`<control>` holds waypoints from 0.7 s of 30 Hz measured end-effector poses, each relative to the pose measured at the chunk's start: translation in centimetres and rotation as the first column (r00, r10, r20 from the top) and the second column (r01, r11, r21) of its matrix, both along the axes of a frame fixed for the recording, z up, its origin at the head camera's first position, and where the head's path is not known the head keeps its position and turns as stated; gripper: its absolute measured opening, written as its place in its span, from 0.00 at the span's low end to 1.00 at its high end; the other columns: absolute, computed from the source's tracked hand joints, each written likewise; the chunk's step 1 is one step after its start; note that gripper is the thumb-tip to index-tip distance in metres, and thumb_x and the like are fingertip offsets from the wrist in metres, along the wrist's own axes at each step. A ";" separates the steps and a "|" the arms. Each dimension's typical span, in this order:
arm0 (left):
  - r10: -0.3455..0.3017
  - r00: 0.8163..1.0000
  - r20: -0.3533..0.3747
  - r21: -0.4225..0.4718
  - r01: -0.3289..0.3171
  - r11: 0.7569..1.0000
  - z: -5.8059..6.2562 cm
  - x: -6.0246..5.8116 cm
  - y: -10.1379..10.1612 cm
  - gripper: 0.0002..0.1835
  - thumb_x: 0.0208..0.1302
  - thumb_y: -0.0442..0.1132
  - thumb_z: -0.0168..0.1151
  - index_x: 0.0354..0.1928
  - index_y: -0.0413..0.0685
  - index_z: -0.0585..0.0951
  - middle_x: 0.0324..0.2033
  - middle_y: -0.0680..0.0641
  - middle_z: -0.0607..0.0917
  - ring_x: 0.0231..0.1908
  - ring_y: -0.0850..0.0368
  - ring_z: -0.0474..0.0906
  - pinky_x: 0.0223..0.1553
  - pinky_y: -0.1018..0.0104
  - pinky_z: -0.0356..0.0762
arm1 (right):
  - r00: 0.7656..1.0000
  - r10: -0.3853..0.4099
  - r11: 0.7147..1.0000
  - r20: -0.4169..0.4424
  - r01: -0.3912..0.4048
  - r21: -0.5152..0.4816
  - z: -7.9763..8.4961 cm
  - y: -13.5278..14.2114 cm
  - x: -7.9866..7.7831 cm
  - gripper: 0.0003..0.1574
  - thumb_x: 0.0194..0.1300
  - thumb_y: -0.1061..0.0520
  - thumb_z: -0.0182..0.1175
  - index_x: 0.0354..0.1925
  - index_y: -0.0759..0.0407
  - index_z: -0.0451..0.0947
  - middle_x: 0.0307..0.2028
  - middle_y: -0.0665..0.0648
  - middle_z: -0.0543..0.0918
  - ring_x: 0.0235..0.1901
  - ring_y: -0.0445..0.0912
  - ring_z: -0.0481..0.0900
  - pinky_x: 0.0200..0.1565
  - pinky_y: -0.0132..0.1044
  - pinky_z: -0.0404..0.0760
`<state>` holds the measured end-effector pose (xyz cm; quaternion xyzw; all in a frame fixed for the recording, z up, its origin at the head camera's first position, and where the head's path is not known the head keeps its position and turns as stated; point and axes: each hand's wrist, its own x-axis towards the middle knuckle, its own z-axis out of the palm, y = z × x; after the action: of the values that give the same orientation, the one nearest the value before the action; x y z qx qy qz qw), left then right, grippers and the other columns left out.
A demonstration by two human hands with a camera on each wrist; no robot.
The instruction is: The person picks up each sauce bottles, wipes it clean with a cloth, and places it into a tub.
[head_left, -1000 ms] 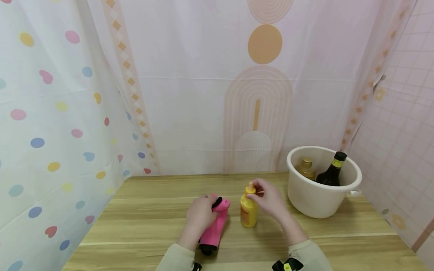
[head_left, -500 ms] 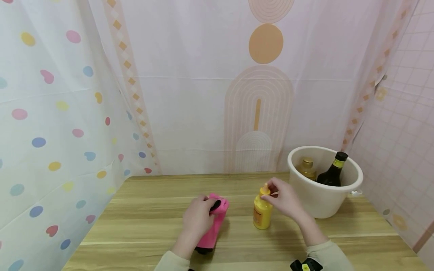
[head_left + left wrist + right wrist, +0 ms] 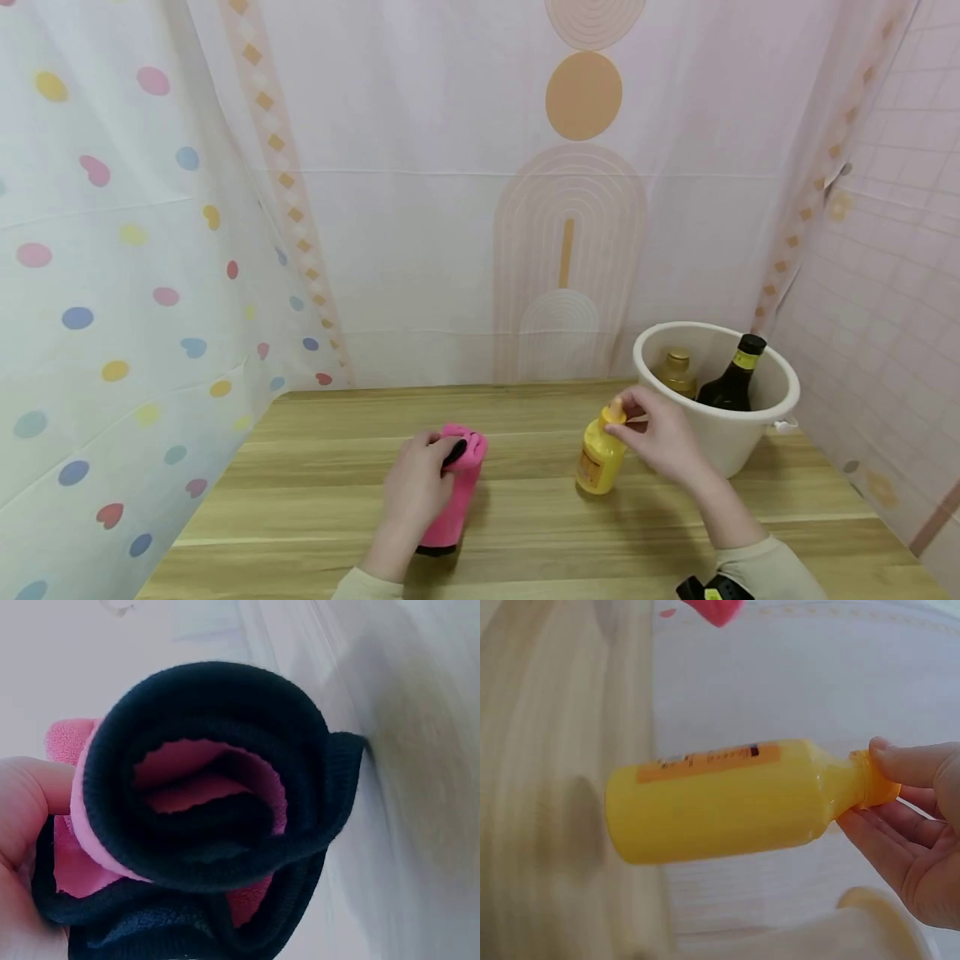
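A yellow squeeze bottle (image 3: 598, 460) with an orange label leans at a tilt beside the white bucket, its base seemingly just off the table. My right hand (image 3: 663, 437) pinches it by its cap, thumb on one side and fingers on the other. In the right wrist view the whole body of the bottle (image 3: 720, 814) shows. To the left, my left hand (image 3: 414, 492) grips a rolled pink cloth (image 3: 459, 500) with black edging. Seen end-on in the left wrist view, the cloth (image 3: 82, 862) is coiled in loose layers.
The white bucket (image 3: 750, 432) stands at the right of the wooden table (image 3: 525, 546). Inside it are a gold-brown bottle (image 3: 677, 377) and a dark bottle (image 3: 729, 388) with a black cap. Patterned curtains (image 3: 412, 250) hang behind and at both sides.
My right hand has carried the yellow bottle rightwards, close to the bucket, and the bottle has become tilted. My left hand and the pink cloth have shifted a little left.
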<state>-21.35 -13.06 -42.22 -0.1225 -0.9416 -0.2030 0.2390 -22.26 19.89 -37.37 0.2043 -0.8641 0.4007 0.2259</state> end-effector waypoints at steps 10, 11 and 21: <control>0.002 1.000 -0.021 0.008 -0.002 1.000 -0.2 0.3 -1.0 0.21 0.47 0.26 0.73 0.46 0.51 0.88 0.44 0.41 0.83 0.44 0.43 0.80 0.33 0.49 0.81 | 0.974 -0.096 0.995 -0.206 0.088 -0.049 7.4 2.6 1.7 0.17 0.52 0.72 0.73 0.40 0.68 0.78 0.35 0.60 0.82 0.35 0.33 0.78 0.35 0.22 0.79; -0.003 1.000 -0.024 0.005 0.003 1.000 -0.2 0.4 -1.2 0.21 0.47 0.26 0.73 0.46 0.51 0.88 0.44 0.41 0.83 0.43 0.43 0.80 0.33 0.49 0.81 | 0.972 -0.097 0.995 -0.216 0.086 -0.059 8.2 2.9 1.8 0.17 0.52 0.72 0.72 0.41 0.69 0.78 0.35 0.60 0.82 0.35 0.31 0.78 0.36 0.21 0.78; -0.002 0.999 -0.034 -0.015 0.001 1.000 -0.5 0.5 -2.8 0.22 0.45 0.26 0.74 0.45 0.50 0.88 0.44 0.41 0.83 0.44 0.42 0.80 0.33 0.49 0.82 | 0.933 -0.203 0.974 -0.298 0.162 -0.155 12.6 7.7 2.5 0.18 0.53 0.76 0.69 0.42 0.75 0.75 0.38 0.33 0.78 0.36 0.28 0.77 0.37 0.16 0.74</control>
<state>-20.88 -15.84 -42.76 -0.1283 -0.9389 -0.1938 0.2537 -19.71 27.57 -24.76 0.1688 -0.8052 0.3953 0.4084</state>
